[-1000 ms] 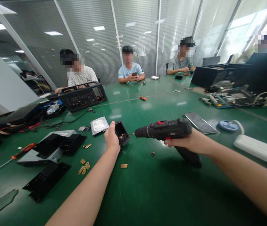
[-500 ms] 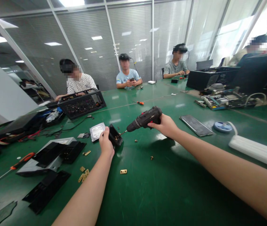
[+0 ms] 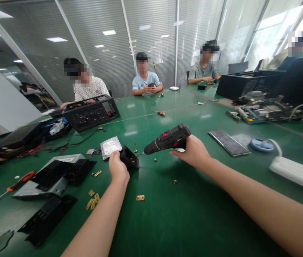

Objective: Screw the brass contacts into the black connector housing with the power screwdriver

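My left hand (image 3: 118,168) grips a black plastic bracket (image 3: 126,156), tilted above the table, with small brass-coloured pieces inside its hollow. In my right hand (image 3: 196,151) is a black cordless drill (image 3: 167,138) with red marks, its chuck facing left. The drill's thin bit (image 3: 140,154) reaches the open side of the bracket; whether its tip touches anything I cannot make out. Close to the bit lies a small screw (image 3: 135,151), and another screw (image 3: 155,159) is below the chuck. Behind my left hand rests a hard drive (image 3: 111,147).
On the left are an orange-handled screwdriver (image 3: 20,181), black plastic brackets (image 3: 48,219) and several brass plates (image 3: 92,201). A single brass plate (image 3: 140,197) lies in front. To the right are a phone (image 3: 229,142) and a white power strip (image 3: 296,173). Several people sit across the table.
The drill has drawn back slightly to the right from the bracket. One finger of my right hand now stretches away from the trigger. A screw shows near the bit. The view has tilted slightly.
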`<state>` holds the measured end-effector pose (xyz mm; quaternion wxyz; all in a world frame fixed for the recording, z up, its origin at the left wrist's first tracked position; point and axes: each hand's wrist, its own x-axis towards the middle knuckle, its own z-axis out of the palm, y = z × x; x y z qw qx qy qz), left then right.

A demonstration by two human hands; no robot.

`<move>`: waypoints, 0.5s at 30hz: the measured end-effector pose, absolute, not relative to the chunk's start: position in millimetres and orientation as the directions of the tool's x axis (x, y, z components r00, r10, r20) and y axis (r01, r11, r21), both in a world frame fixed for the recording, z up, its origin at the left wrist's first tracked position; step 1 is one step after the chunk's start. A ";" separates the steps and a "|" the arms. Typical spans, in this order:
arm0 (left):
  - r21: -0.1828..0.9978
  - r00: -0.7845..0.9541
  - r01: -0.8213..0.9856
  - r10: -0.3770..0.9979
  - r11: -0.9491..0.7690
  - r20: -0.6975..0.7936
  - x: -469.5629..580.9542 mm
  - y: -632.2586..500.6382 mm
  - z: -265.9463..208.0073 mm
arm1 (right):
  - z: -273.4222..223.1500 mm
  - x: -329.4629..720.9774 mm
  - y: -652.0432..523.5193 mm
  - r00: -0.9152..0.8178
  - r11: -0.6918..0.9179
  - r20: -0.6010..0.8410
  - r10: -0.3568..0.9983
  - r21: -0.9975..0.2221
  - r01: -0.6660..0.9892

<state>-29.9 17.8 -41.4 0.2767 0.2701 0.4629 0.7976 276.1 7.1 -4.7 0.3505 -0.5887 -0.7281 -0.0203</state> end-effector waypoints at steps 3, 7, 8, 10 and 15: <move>0.854 -0.684 -0.349 0.727 -0.387 0.050 -25.9 13.6 -35.4 | -9.0 271.6 4.3 -0.036 0.286 0.536 0.843 -0.391 0.875; 0.840 -0.569 -0.477 0.819 -0.258 -0.071 -31.5 15.4 -27.6 | -14.9 272.9 6.1 -0.009 0.277 0.552 0.834 -0.404 0.872; 0.843 -0.540 -0.486 0.838 -0.232 -0.081 -33.3 16.8 -26.4 | -16.0 273.3 6.6 0.002 0.271 0.556 0.831 -0.408 0.872; 0.842 -0.510 -0.494 0.857 -0.214 -0.081 -35.2 19.5 -24.8 | -17.2 273.3 7.4 0.026 0.256 0.562 0.827 -0.416 0.872; 0.837 -0.597 -0.471 0.800 -0.281 -0.067 -29.4 20.1 -25.8 | -14.7 269.9 10.8 0.045 0.231 0.562 0.826 -0.410 0.882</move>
